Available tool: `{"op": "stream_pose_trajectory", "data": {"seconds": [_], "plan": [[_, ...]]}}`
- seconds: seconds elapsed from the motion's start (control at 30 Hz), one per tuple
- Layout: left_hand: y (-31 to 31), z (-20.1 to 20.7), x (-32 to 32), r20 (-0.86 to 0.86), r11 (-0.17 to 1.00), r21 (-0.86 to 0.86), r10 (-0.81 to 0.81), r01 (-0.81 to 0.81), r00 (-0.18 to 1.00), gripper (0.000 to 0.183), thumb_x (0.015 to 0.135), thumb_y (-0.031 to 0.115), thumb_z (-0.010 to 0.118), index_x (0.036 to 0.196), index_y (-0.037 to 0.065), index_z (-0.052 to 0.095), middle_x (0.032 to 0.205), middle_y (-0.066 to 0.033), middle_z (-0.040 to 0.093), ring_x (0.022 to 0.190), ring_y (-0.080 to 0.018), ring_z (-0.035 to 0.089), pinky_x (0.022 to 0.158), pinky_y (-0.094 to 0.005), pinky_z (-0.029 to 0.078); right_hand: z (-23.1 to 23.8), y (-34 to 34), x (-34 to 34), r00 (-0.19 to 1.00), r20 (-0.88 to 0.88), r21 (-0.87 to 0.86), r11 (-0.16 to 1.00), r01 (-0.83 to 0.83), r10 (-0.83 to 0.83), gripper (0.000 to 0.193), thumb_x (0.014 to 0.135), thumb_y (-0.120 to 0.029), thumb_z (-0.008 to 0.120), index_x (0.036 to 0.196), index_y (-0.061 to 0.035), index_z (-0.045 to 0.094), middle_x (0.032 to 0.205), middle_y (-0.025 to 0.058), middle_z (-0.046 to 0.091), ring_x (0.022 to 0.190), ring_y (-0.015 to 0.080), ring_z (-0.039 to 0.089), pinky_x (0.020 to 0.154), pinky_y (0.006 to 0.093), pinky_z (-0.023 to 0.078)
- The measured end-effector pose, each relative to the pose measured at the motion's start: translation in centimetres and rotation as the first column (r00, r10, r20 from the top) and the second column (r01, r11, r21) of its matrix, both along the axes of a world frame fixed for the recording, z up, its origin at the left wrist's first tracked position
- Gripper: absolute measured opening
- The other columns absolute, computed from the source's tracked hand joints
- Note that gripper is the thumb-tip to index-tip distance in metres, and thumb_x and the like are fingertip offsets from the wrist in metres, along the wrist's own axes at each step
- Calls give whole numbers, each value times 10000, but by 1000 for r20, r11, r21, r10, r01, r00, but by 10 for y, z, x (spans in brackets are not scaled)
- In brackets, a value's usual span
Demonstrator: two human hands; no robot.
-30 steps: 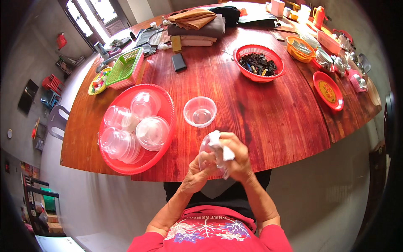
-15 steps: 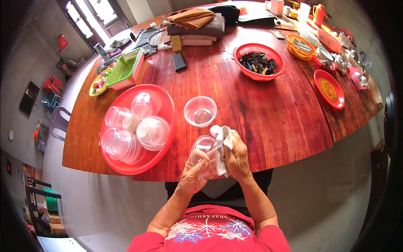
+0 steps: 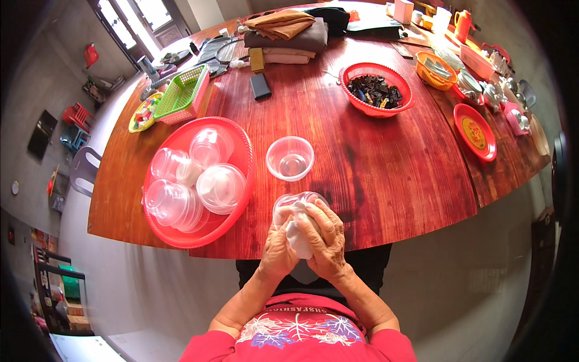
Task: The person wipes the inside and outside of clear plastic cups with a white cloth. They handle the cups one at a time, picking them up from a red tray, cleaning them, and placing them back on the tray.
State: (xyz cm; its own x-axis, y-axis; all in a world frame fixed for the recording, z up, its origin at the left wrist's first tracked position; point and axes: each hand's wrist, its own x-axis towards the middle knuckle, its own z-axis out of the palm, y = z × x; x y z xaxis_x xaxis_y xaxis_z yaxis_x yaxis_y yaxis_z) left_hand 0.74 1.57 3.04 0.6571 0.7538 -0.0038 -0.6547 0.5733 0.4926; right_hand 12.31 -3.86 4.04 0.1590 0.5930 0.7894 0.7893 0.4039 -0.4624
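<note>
Red round plastic tray (image 3: pixel 242 148): on the glossy reddish wooden table (image 3: pixel 392 175), with stacks of clear plastic bowls (image 3: pixel 221 188) inside.
In the way: a single clear round plastic bowl (image 3: pixel 290 158), apart from the tray, just to its right.
Basket: a green rectangular lattice plastic basket (image 3: pixel 181 93) with pink below it, just beyond the tray.
Small basket: a yellow round plastic basket (image 3: pixel 138 128) of small colourful pieces, beyond the tray and to its left.
Slab: a black rectangular object (image 3: pixel 260 87), beyond the tray and to its right.
Colander: a red round plastic colander (image 3: pixel 377 111) of small dark pieces, well right of the tray and farther off.
Held bowl: a thin clear plastic bowl (image 3: pixel 301 197), right of the tray, on its near side, partly covered by the hands.
Left fingers: the left hand (image 3: pixel 277 250) is closed around the held bowl; some fingertips are hidden.
Right fingers: the right hand (image 3: pixel 325 241) has its fingers close together, bent over a crumpled white cloth (image 3: pixel 300 239), clamping it at the held bowl.
</note>
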Motion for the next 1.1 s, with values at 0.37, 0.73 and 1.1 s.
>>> {"op": "stream_pose_trajectory", "data": {"seconds": [0.37, 0.73, 1.1], "plan": [[-11, 19, 11, -175, 996, 84, 0, 15, 985, 492, 1014, 373, 377, 1442, 140, 305, 1388, -16, 433, 1279, -177, 435, 1051, -348, 383, 38, 35, 17, 999, -39, -194, 980, -43, 36, 284, 738, -130, 644, 994, -11, 610, 1022, 139, 612, 973, 308, 594, 848, 418, 444], [5, 18, 5, 221, 982, -184, -7, 48, 975, 485, 1015, 396, 341, 1327, 41, 451, 1368, -148, 470, 1248, -270, 468, 1063, -418, 385, 11, 11, -5, 994, 32, 94, 990, 103, -106, 325, 761, -139, 686, 1074, -79, 622, 1197, 93, 573, 1158, 298, 543, 998, 426, 413], [1, 27, 11, 240, 983, -134, -94, 129, 966, 410, 989, 415, 406, 1313, 184, 502, 1532, -136, 234, 1389, -429, 221, 1031, -661, 331, -12, 22, 15, 181, -980, 46, 979, -200, 83, 302, 1001, -187, 410, 1198, 1, 541, 1084, 86, 610, 965, 153, 586, 830, 279, 469]]}}
